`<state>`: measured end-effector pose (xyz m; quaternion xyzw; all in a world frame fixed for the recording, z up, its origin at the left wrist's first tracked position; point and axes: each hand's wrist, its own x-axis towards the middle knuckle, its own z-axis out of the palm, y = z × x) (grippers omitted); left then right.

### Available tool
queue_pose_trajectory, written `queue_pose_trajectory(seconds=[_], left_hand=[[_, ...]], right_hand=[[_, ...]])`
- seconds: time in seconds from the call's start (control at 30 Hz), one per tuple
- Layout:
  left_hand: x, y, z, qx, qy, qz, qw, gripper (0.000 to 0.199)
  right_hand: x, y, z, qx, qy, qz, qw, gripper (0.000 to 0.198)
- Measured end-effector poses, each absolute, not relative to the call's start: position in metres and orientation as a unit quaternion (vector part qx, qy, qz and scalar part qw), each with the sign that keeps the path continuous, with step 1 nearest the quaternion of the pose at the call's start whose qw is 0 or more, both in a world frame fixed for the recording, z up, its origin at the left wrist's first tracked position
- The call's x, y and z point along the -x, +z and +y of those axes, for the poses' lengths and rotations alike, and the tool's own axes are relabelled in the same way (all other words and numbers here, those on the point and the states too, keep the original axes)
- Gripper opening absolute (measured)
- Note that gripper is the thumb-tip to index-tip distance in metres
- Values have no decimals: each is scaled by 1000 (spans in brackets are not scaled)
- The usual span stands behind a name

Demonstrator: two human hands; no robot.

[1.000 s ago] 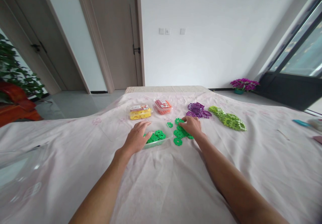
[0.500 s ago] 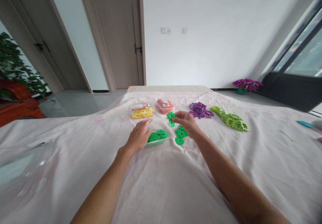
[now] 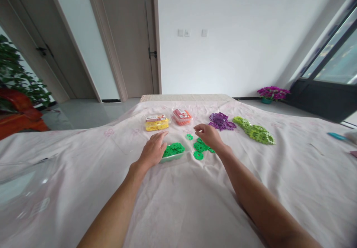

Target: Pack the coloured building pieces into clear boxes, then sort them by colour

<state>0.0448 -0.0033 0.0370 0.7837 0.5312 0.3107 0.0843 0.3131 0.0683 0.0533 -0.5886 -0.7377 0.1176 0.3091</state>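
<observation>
A clear plastic box [image 3: 173, 158] of green snowflake discs [image 3: 173, 149] stands on the cloth. At its left end is my left hand [image 3: 152, 149], fingers stretched out and apart, thumb beside the rim. To the right, my right hand [image 3: 209, 135] hovers over a loose cluster of green discs [image 3: 199, 147], partly covering them. Its fingers are bent with a small gap at the tips, and no disc shows between them. A single green disc [image 3: 189, 137] lies between the box and the right hand.
Behind stand a closed box of yellow pieces [image 3: 157, 123] and a closed box of orange pieces [image 3: 182, 117]. Purple pieces [image 3: 221, 121] and lime-green pieces [image 3: 255, 131] lie to the right. A large clear plastic container [image 3: 25, 188] sits at the left on the pale bedcloth [image 3: 173, 207].
The green disc in my right hand has left its fingers, and the raised discs in the box now lie flatter. My left hand has stayed beside the box.
</observation>
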Motion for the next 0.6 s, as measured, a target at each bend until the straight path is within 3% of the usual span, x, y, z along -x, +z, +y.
queue_pose_trajectory(seconds=[0.27,0.6], left_hand=[[-45,36,-2,-785,314,530,68,46],[-45,34,-1,-789,314,525,60,46]], right_hand=[[-363,47,84,633,67,-763,112,35],[-353,35,81,608,28,-791,67,35]])
